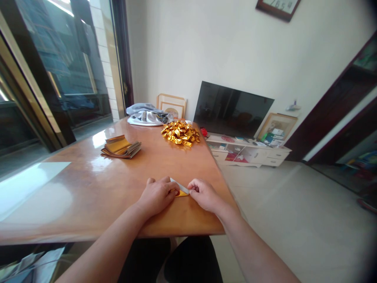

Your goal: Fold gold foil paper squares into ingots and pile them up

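A small sheet of gold foil paper [183, 192], partly folded with its pale back showing along one edge, lies on the table near the front. My left hand [160, 193] rests over its left part, fingers curled and pressing on it. At the right corner, my right hand [203, 193] pinches the paper between thumb and bent fingers. Part of the sheet is hidden under the left fingers. Farther left sits a loose stack of gold paper sheets [120, 147]. A heap of shiny folded gold foil pieces [181, 133] lies toward the far end.
The glossy wooden table [88, 196] ends at a right edge beside the tiled floor. Folded clothes [147, 114] lie at its far end. Beyond stand a white low cabinet [256, 153] and a television [232, 110].
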